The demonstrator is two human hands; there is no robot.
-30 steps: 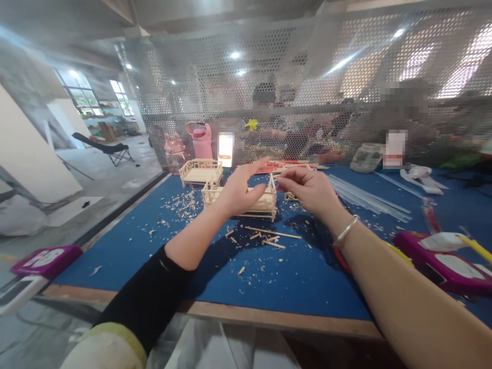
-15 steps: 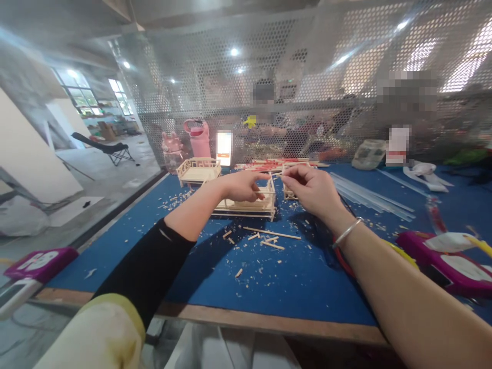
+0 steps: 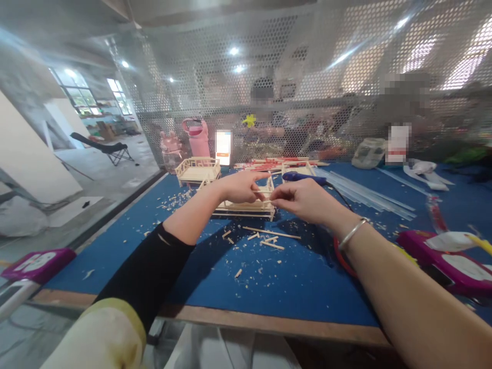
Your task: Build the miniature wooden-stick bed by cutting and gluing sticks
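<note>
My left hand (image 3: 246, 187) reaches over a small model built of thin wooden sticks (image 3: 246, 210). Its index finger stretches out along the top, while the other fingers curl down at the model's right end and appear to grip it. At that same right end, my right hand (image 3: 302, 199) pinches thumb and forefinger together close to a corner post. Whatever sits in this pinch is too small to name. Just behind the right hand lies a blue-handled tool (image 3: 303, 178) with a dark cord, by another stick frame (image 3: 298, 168).
A finished-looking stick model (image 3: 198, 171) stands back left. Offcuts (image 3: 272, 241) litter the blue mat (image 3: 215, 277). Red-tipped sticks (image 3: 269, 164), clear plastic strips (image 3: 369, 195), a jar (image 3: 369, 154), a pink bottle (image 3: 198, 141), a phone (image 3: 223, 146) and purple devices (image 3: 446, 261) surround the work.
My right hand has moved left and slightly down, from the stick frame behind to the model's right end. The blue-handled tool has come into view. My left hand stays in place.
</note>
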